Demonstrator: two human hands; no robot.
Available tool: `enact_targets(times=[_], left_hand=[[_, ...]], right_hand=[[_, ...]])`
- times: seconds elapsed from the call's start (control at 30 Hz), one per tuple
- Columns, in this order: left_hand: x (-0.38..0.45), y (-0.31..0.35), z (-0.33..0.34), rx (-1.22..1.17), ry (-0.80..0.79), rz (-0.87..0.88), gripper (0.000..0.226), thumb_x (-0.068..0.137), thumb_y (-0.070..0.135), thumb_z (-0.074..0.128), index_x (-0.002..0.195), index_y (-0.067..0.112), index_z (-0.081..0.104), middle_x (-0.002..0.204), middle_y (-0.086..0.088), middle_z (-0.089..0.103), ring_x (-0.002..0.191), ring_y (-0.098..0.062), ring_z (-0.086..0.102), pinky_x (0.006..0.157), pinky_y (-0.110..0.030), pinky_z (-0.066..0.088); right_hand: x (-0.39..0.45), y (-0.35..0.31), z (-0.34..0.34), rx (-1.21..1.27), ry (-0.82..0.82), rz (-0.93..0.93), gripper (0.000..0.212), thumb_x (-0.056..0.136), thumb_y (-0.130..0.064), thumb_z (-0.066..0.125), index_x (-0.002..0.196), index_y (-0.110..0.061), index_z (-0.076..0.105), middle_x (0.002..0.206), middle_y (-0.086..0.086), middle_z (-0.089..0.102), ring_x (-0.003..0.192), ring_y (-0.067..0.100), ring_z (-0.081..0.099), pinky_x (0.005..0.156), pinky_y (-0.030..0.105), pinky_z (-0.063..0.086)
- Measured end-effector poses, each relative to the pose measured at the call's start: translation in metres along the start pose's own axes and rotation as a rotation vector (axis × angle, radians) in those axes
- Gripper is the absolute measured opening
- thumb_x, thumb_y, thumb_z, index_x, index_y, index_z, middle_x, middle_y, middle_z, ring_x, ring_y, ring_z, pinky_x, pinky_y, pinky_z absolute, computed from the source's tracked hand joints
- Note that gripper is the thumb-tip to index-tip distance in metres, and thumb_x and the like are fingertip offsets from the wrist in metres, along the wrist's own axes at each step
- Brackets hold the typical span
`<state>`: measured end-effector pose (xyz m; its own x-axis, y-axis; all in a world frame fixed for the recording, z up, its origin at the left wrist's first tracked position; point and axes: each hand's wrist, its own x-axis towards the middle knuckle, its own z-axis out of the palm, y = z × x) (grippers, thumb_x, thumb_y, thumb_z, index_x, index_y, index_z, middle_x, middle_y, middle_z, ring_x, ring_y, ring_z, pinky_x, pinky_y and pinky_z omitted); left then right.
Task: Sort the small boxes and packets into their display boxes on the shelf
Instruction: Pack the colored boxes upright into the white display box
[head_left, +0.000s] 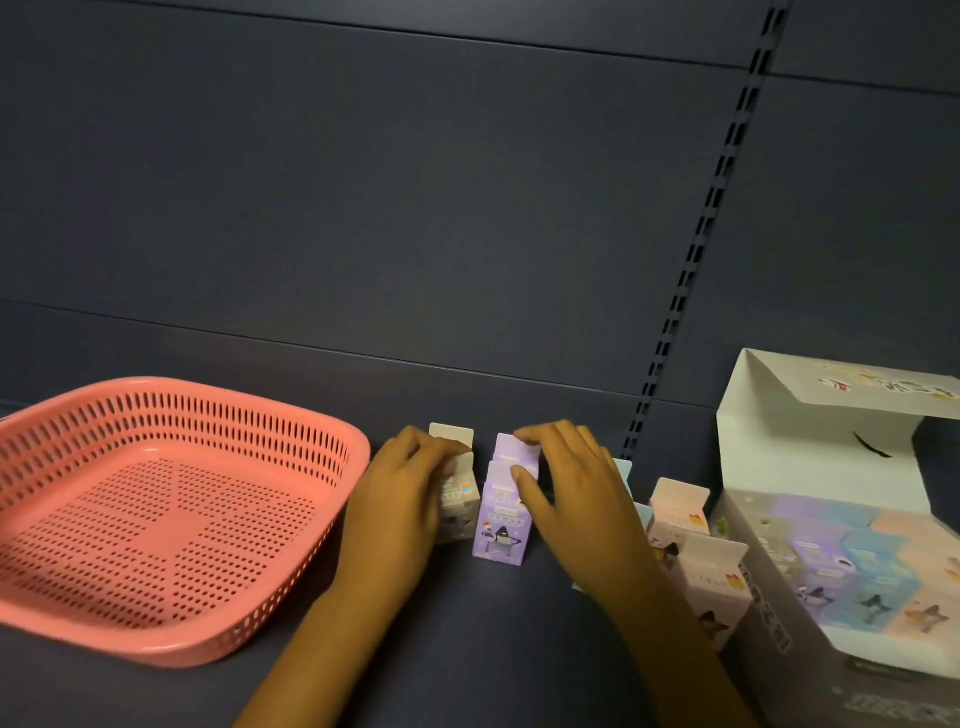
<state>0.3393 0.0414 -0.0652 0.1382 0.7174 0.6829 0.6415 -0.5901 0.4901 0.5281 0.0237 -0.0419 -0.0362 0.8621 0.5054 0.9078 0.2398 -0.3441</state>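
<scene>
**Boxes gathered on the shelf, display box waiting at three o'clock**

Forearms reached up from six o'clock. Left hand (397, 493) curled round a small white cardboard box (457, 506); right hand (569, 506) pinched a small purple cardboard box (501, 525) at centre. Judged mid-sort: next, carry them to the open printed display box (810, 525). An empty pink perforated plastic basket (156, 519) sat at nine o'clock.

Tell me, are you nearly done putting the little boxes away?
Partly. The pink basket looks emptied. The left hand holds a whitish box, the right hand a purple box. Pink boxes still stand outside the display box.
</scene>
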Motion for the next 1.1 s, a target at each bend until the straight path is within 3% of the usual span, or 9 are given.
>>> enact_targets(times=[0.3,0.53,0.63,0.77,0.83,0.9,0.97,1.03,1.1], left_hand=[[-0.005,-0.001,-0.011,-0.184,0.099,-0.032,0.024,0.089,0.003,0.063,0.103,0.020,0.071,0.093,0.011,0.062,0.089,-0.001,0.058,0.076,-0.009,0.041],[-0.006,0.000,-0.014,-0.208,0.119,-0.042,0.021,0.090,0.005,0.062,0.101,0.020,0.071,0.095,0.011,0.064,0.090,-0.003,0.060,0.076,-0.012,0.044],[-0.008,0.002,-0.016,-0.223,0.109,-0.046,0.021,0.090,0.005,0.062,0.101,0.021,0.071,0.094,0.011,0.064,0.090,-0.001,0.059,0.077,-0.013,0.045],[-0.008,0.004,-0.018,-0.254,0.126,-0.053,0.020,0.091,0.006,0.062,0.101,0.020,0.072,0.093,0.013,0.064,0.089,-0.004,0.060,0.075,-0.011,0.042],[-0.008,0.004,-0.019,-0.269,0.139,-0.061,0.018,0.091,0.008,0.061,0.102,0.019,0.071,0.094,0.013,0.064,0.090,-0.005,0.061,0.076,-0.012,0.044],[-0.007,0.004,-0.019,-0.278,0.142,-0.067,0.018,0.092,0.010,0.061,0.104,0.019,0.071,0.096,0.013,0.065,0.092,-0.004,0.061,0.076,-0.015,0.047],[-0.007,0.004,-0.019,-0.284,0.139,-0.070,0.019,0.092,0.010,0.061,0.105,0.020,0.071,0.097,0.013,0.065,0.094,-0.004,0.061,0.078,-0.017,0.049],[-0.006,0.005,-0.019,-0.297,0.134,-0.068,0.020,0.091,0.009,0.062,0.104,0.021,0.071,0.097,0.014,0.066,0.093,-0.003,0.062,0.078,-0.018,0.050],[-0.006,0.009,-0.018,-0.316,0.130,-0.057,0.021,0.090,0.007,0.063,0.103,0.022,0.071,0.095,0.015,0.065,0.091,-0.001,0.061,0.077,-0.016,0.048]], right_hand=[[-0.004,0.010,0.008,-0.058,-0.031,0.001,0.048,0.084,-0.048,0.043,0.118,-0.019,0.063,0.121,0.002,0.062,0.109,0.021,0.056,0.092,0.034,0.042],[-0.002,0.016,0.015,-0.240,-0.324,0.090,0.051,0.094,-0.051,0.041,0.137,-0.023,0.044,0.143,0.000,0.044,0.128,0.019,0.042,0.109,0.037,0.028],[-0.005,0.008,0.010,-0.189,-0.135,0.034,0.050,0.086,-0.049,0.043,0.118,-0.018,0.064,0.122,0.008,0.063,0.111,0.030,0.057,0.098,0.047,0.037],[-0.013,0.003,-0.001,-0.043,0.006,0.119,0.039,0.091,-0.044,0.053,0.120,-0.019,0.063,0.121,0.005,0.060,0.112,0.022,0.051,0.096,0.027,0.025],[-0.015,0.005,-0.002,0.094,0.085,0.168,0.031,0.088,-0.031,0.063,0.114,-0.015,0.065,0.116,0.011,0.060,0.110,0.026,0.051,0.093,0.028,0.026],[-0.016,0.004,-0.006,0.297,0.056,0.253,0.031,0.085,-0.038,0.065,0.109,-0.019,0.062,0.114,0.021,0.059,0.109,0.036,0.052,0.094,0.036,0.035],[-0.018,0.004,-0.014,0.329,0.110,0.179,0.017,0.085,-0.037,0.066,0.098,-0.028,0.059,0.106,0.011,0.061,0.104,0.028,0.056,0.092,0.035,0.040],[-0.021,0.001,-0.026,0.238,0.220,0.048,0.011,0.088,-0.023,0.064,0.099,-0.022,0.066,0.096,-0.011,0.059,0.093,0.008,0.054,0.084,0.021,0.042],[-0.026,0.005,-0.033,0.225,0.245,0.065,0.017,0.088,-0.020,0.065,0.104,-0.015,0.068,0.099,-0.010,0.059,0.092,0.008,0.053,0.083,0.017,0.043]])
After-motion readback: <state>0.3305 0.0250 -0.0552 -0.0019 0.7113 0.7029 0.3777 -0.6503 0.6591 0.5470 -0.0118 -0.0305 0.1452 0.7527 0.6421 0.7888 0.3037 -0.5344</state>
